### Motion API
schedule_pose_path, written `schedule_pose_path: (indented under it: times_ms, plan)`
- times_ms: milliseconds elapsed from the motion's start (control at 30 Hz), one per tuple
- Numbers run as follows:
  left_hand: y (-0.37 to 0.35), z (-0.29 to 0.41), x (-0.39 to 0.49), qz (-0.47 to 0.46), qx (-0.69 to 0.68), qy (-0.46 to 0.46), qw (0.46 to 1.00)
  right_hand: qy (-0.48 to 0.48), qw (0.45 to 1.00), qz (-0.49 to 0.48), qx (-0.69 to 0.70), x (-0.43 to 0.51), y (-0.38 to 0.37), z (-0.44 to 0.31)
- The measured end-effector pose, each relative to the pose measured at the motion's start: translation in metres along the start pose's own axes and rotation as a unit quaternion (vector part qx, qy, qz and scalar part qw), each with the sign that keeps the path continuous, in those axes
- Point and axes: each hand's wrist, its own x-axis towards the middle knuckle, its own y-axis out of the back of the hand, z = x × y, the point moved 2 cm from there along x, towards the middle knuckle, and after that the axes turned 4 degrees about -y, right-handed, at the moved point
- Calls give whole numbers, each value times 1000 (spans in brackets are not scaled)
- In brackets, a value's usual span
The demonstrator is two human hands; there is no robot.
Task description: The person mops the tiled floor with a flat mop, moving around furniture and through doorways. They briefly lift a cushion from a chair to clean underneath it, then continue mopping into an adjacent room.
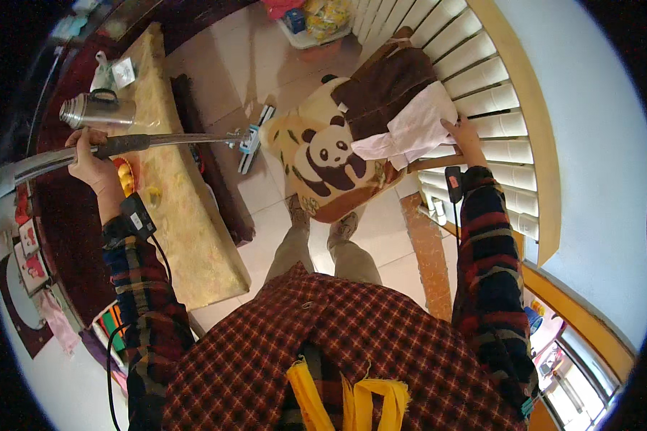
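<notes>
My left hand (91,156) is wrapped around the dark grip of a metal mop pole (188,138), which slants across the low table. At the pole's far end, a blue and white mop head (252,141) rests on the tiled floor. To the right, my right hand (466,141) has its thumb on the edge of a pale pink cloth (418,124); its other fingers are partly hidden. This cloth drapes over a wooden chair (436,162) and a dark brown cloth (391,91). A panda-patterned cushion (329,156) covers the seat just before my feet.
A white radiator (496,91) with a wooden surround stands close on the right. The table (194,253) on the left bears a steel thermos (100,108) and a red fruit basket (124,175). A dark wooden ledge (221,188) runs beside it. Packaged goods (326,19) sit at the back.
</notes>
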Motion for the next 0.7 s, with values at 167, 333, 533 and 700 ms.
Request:
schedule_pose_path:
  times_ms: [167, 333, 533, 700]
  plan:
    - [37, 5, -10, 9, -4, 9, 1000, 48, 981, -186, -13, -13, -34, -25]
    - [40, 0, 0, -19, 73, -40, 996, 5, 972, -193, 134, -44, -59, -29]
    - [13, -15, 18, -12, 39, 15, 999, -50, 989, -109, 84, -100, -84, -31]
    - [-9, -22, 27, -17, -5, -7, 1000, -117, 955, -138, 234, -185, -78, -24]
